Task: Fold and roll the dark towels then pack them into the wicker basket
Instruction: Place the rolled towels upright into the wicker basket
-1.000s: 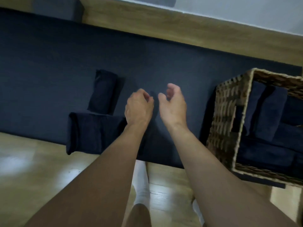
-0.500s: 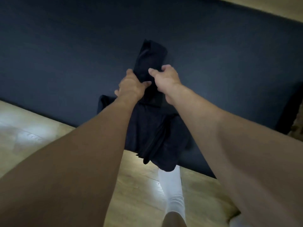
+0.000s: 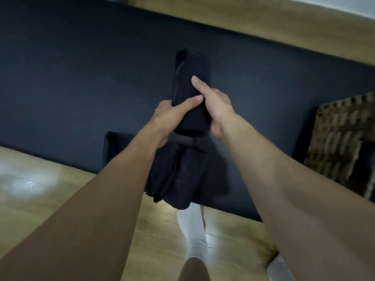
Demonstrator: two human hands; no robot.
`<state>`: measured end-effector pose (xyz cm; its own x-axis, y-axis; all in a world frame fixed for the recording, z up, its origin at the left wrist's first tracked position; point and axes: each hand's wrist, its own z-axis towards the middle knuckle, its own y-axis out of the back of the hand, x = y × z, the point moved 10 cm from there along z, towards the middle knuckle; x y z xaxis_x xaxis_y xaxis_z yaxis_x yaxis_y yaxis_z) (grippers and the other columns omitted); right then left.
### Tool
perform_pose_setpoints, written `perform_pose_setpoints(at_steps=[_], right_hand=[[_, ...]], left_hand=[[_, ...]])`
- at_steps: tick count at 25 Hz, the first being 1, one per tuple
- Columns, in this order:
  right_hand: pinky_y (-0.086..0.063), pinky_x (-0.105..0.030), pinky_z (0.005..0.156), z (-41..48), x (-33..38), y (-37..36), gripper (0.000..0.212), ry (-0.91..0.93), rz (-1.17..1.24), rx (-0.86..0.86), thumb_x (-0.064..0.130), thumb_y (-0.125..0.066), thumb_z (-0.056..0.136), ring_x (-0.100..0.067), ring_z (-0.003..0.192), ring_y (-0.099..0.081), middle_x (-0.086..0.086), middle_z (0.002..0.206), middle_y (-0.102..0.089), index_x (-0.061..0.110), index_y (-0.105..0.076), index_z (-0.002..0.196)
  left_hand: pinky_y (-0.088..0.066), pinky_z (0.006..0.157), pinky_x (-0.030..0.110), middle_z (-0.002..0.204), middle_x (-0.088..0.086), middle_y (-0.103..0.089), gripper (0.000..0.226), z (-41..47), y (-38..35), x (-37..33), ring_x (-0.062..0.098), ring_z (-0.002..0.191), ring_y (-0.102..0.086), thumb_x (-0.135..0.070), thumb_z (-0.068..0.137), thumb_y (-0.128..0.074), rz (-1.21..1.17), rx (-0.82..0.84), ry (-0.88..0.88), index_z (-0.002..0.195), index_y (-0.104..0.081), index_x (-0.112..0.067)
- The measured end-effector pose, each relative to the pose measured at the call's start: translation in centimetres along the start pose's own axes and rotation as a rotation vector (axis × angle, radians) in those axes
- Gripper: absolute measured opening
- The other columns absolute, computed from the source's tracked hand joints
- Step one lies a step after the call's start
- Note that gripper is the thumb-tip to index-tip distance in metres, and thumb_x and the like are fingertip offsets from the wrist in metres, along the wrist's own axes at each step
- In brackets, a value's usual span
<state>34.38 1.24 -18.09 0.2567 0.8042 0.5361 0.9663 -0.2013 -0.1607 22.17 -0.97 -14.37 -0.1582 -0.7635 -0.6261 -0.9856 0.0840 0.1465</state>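
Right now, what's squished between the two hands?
A rolled dark towel sits between them, gripped by the left hand and right hand; the head view shows it.

Your two bare forearms reach forward and converge. Left hand (image 3: 169, 116) and right hand (image 3: 218, 107) clasp the rolled towel (image 3: 192, 61) from opposite sides — each thumb laid across its upper face, tips close together.

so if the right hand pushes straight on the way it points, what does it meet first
The right hand grips the rolled towel; ahead only bare dark mat, then probably the wooden ledge. Depth is unclear.
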Motion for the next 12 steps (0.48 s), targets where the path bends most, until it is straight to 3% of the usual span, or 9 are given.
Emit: perform_pose_setpoints(at_steps=[3, 5, 9, 12], right_hand=[[-0.06, -0.046, 0.082, -5.3, 4.3, 6.7, 0.057, 0.082, 0.04, -0.103, 0.032, -0.084, 0.071, -0.026, 0.093, -0.071, -0.008, 0.105, -0.073, 0.012, -0.062, 0.119], [-0.061, -0.044, 0.079, -9.2, 7.1, 11.8, 0.04, 0.152, 0.046, -0.164, 0.021, -0.081, 0.074, -0.023, 0.088, -0.072, -0.007, 0.099, -0.074, 0.012, -0.065, 0.109], [-0.061, -0.034, 0.069, -16.9, 10.7, 22.9, 0.033, 0.229, 0.071, -0.302, 0.018, -0.076, 0.079, -0.018, 0.084, -0.072, -0.003, 0.1, -0.074, 0.015, -0.066, 0.111], [-0.061, -0.039, 0.078, -22.0, 11.2, 32.6, 0.039, 0.246, 0.082, -0.406, 0.027, -0.077, 0.08, -0.015, 0.087, -0.072, 0.001, 0.1, -0.074, 0.021, -0.064, 0.117]], left_hand=[[-0.057, 0.091, 0.036, 0.099, -0.004, -0.077, 0.047, -4.5, -6.5, -3.4, 0.011, 0.093, -0.073, -0.057, 0.08, -0.072, -0.041, 0.033, -0.083, 0.11, -0.072, -0.02], [-0.055, 0.095, 0.04, 0.105, -0.002, -0.076, 0.045, -7.6, -11.2, -5.0, 0.013, 0.099, -0.071, -0.051, 0.083, -0.072, -0.145, 0.046, -0.119, 0.114, -0.069, -0.018], [-0.054, 0.096, 0.045, 0.106, 0.004, -0.075, 0.025, -13.7, -21.6, -7.0, 0.021, 0.102, -0.071, -0.023, 0.089, -0.068, -0.281, 0.161, -0.127, 0.112, -0.07, -0.014], [-0.057, 0.092, 0.042, 0.103, 0.003, -0.076, 0.023, -17.7, -30.6, -7.9, 0.019, 0.098, -0.072, -0.017, 0.09, -0.067, -0.218, 0.242, -0.126, 0.113, -0.069, -0.014]])
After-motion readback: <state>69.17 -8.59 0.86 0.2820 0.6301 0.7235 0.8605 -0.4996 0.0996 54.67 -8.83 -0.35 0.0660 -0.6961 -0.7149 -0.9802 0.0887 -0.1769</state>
